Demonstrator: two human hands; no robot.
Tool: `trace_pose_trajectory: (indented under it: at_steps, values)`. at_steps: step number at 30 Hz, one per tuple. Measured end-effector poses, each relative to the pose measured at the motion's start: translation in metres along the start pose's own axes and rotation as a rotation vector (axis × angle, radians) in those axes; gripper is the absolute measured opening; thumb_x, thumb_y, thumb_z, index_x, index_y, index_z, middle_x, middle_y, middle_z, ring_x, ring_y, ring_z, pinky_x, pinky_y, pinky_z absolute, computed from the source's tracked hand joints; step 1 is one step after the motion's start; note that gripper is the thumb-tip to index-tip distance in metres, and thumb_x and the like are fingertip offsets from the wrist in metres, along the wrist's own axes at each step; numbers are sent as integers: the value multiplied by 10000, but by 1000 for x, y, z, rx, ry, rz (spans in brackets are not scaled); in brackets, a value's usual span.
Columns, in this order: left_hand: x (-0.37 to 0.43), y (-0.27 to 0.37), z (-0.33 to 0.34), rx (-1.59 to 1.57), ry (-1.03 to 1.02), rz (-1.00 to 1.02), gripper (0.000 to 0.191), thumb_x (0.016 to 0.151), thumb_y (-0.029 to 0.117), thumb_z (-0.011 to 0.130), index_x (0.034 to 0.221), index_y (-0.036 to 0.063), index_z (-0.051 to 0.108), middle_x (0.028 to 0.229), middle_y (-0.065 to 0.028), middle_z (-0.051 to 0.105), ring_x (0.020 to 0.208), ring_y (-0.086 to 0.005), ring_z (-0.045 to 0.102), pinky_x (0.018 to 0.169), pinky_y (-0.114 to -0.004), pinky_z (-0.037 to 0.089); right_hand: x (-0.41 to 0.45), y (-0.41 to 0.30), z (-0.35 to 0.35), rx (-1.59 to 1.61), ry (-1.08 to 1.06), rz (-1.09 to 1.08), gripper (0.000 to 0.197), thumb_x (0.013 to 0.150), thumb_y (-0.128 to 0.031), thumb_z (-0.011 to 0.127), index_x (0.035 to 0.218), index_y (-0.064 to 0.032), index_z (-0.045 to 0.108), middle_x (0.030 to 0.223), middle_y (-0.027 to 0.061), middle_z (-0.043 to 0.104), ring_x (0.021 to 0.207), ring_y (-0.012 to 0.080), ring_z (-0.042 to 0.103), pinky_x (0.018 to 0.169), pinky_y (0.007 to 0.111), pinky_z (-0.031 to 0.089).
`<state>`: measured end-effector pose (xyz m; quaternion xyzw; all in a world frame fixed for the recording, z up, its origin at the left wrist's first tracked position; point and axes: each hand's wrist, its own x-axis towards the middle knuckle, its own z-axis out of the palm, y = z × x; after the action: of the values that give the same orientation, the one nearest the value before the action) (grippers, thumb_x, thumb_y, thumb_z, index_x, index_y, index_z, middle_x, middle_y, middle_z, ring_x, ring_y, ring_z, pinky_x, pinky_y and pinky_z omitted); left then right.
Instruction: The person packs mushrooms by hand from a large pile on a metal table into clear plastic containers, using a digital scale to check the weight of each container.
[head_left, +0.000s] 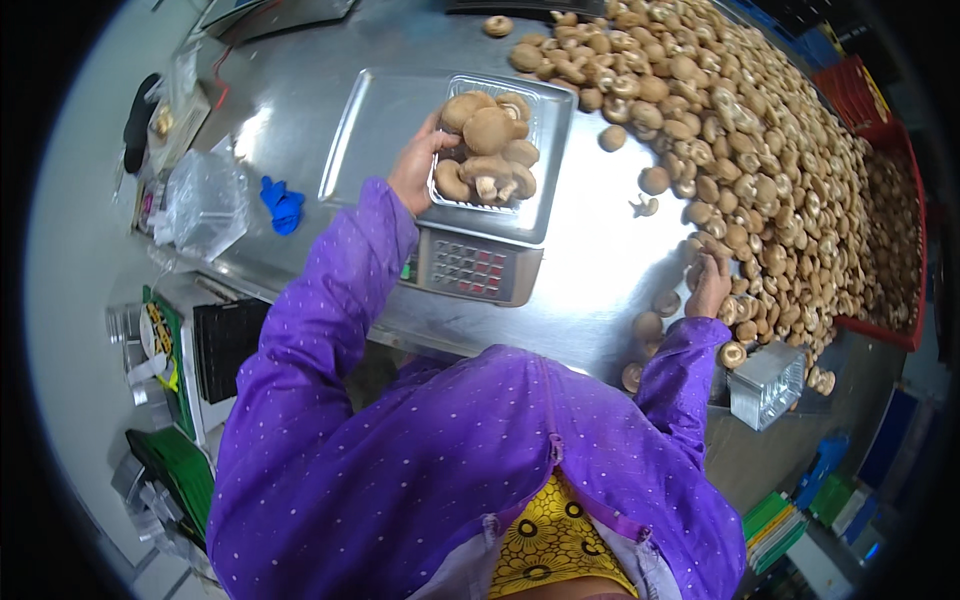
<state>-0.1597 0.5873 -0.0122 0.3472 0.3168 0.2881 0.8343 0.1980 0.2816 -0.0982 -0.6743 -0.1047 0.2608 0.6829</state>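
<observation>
A clear plastic tray (534, 112) filled with shiitake mushrooms (489, 131) rests on the steel pan (379, 142) of a digital scale, whose keypad (469, 268) faces me. My left hand (420, 161) is at the tray's left edge, fingers on its rim and against the mushrooms. On the right, my right hand (710, 281) reaches to the near edge of a large heap of shiitake mushrooms (750, 165). Its fingers are curled at a few mushrooms; whether it grips one is not clear. Several loose mushrooms (647, 327) lie just left of that hand.
A stack of clear plastic trays (766, 386) stands at the near right table edge. A red crate (916, 247) of mushrooms borders the heap. Blue gloves (283, 205) and a clear plastic bag (206, 199) lie left of the scale. Crates and trays stand below the table's left edge.
</observation>
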Motion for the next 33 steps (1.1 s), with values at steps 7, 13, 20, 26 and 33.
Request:
trace_pose_trajectory:
  at_steps: [7,13,20,26,33]
  values:
    - [-15,53,-73,250,379,202,519,816,33,469,1331,9,415,1218,-103,516,1092,-167,506,800,-255,401,-4,-1,36,-25,-80,-71,263,851,-26,519,1099,10,597,968,48,604,771,73,532,655,190,429]
    - [-76,127,-135,120,416,409,432,871,67,465,1295,-9,434,1265,-129,516,1175,-233,497,947,-339,417,-32,-31,82,-172,-195,-64,349,836,-32,507,1177,29,544,1020,70,576,770,85,503,662,209,418]
    - [-94,137,-146,184,438,365,429,884,96,485,1294,-20,433,1226,-151,543,1148,-227,522,961,-337,419,-29,-52,143,-140,-395,-98,345,842,-59,516,1170,42,550,851,12,568,627,46,414,553,180,329]
    - [-26,83,-100,606,252,-101,454,833,136,610,1231,-51,496,988,-98,611,769,-127,603,650,-217,510,-59,-70,199,-306,-424,8,363,855,-175,529,1149,33,575,863,65,622,663,94,557,547,189,428]
    - [24,53,-81,1229,-9,327,427,760,77,542,1170,-42,554,1030,-108,621,907,-190,608,767,-288,499,-105,-69,301,-315,-766,285,528,793,-144,552,1276,59,481,753,78,640,566,124,574,506,232,455]
